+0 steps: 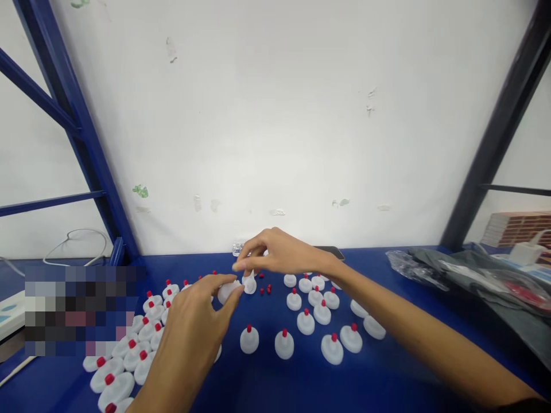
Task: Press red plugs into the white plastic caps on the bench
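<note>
My left hand (193,315) holds a translucent white round bottle (228,292) between thumb and fingers. My right hand (273,251) reaches across from the right with its fingers bent down and pinched together. Whatever is between those fingertips is hidden. Just under them stands an uncapped white bottle (249,284) with a narrow nozzle; I cannot tell whether the fingers touch it. A few loose red caps (269,289) lie to its right. In front are white squat bottles with red caps, among them one bottle (249,340) and another bottle (284,344).
Many red-capped bottles (116,387) crowd the left of the blue table (241,387); several more (322,312) stand at right. A dark flat object (331,252) lies by the wall. Grey plastic bags (465,275) lie far right. Blue posts (81,132) frame the table's left side.
</note>
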{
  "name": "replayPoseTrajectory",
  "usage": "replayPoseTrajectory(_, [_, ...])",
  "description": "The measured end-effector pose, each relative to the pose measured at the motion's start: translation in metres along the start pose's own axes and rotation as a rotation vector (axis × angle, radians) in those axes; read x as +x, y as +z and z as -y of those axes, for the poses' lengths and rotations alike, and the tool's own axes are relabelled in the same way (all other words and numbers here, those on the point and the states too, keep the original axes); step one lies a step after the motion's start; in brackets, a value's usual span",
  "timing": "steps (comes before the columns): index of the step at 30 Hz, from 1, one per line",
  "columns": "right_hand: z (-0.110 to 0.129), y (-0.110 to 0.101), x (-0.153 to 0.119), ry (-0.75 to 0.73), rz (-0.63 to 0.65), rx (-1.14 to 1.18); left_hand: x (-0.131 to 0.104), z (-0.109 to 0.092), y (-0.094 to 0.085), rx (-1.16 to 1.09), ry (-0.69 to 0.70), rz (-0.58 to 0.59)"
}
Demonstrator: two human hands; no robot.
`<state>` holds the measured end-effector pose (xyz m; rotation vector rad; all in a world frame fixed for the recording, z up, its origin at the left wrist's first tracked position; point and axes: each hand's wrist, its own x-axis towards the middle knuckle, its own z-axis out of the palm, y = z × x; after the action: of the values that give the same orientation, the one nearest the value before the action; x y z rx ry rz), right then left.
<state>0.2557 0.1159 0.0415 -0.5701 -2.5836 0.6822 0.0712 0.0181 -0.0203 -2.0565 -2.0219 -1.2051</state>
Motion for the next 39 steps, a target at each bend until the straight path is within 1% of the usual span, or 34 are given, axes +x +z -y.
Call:
replayPoseTrajectory(1, [-0.012, 0.000, 0.002, 0.028, -0.030, -0.071, 0.000, 0.003, 0.003, 0.003, 0.020, -0.018])
replayPoseTrajectory(2, [-0.026, 0.001, 0.004, 0.094, -0.049, -0.192, -0.001, 0.005, 0.005, 0.003, 0.042, -0.028])
replayPoseTrajectory(4, [-0.056, 0.004, 0.006, 0.178, -0.061, -0.294, -0.002, 0.004, 0.007, -0.006, 0.072, -0.018])
replayPoseTrajectory(7, [-0.093, 0.010, 0.005, 0.256, -0.007, -0.370, -0.005, -0.006, 0.005, -0.004, 0.016, 0.028])
replayPoseTrajectory(9, [-0.110, 0.014, 0.003, 0.272, 0.061, -0.387, -0.007, -0.014, 0.001, 0.002, -0.038, 0.066])
replayPoseTrajectory(11, [-0.122, 0.016, 0.002, 0.279, 0.126, -0.400, -0.010, -0.021, -0.003, 0.005, -0.088, 0.087])
replayPoseTrajectory(14, [-0.133, 0.019, 0.004, 0.292, 0.195, -0.422, -0.013, -0.027, -0.006, -0.007, -0.135, 0.096])
replayPoseTrajectory(18, [-0.139, 0.023, 0.006, 0.305, 0.232, -0.439, -0.014, -0.028, -0.006, -0.025, -0.142, 0.106])
replayPoseTrajectory(22, [-0.136, 0.024, 0.005, 0.291, 0.209, -0.426, -0.011, -0.020, 0.001, 0.005, -0.138, 0.104])
replayPoseTrajectory(25, [-0.126, 0.020, 0.003, 0.261, 0.147, -0.382, -0.006, -0.010, 0.007, 0.016, -0.090, 0.127])
replayPoseTrajectory(29, [-0.097, 0.003, 0.000, 0.203, 0.030, -0.246, -0.001, -0.006, 0.007, 0.053, -0.091, 0.147])
replayPoseTrajectory(34, [-0.053, -0.018, -0.005, 0.071, 0.063, 0.014, -0.002, -0.012, -0.001, 0.072, -0.068, 0.115])
replayPoseTrajectory(36, [-0.040, -0.020, -0.006, 0.030, 0.084, 0.142, -0.002, -0.013, -0.002, 0.061, -0.058, 0.095])
replayPoseTrajectory(39, [-0.025, -0.016, -0.005, -0.018, 0.085, 0.354, -0.002, -0.014, -0.002, 0.060, -0.083, 0.098])
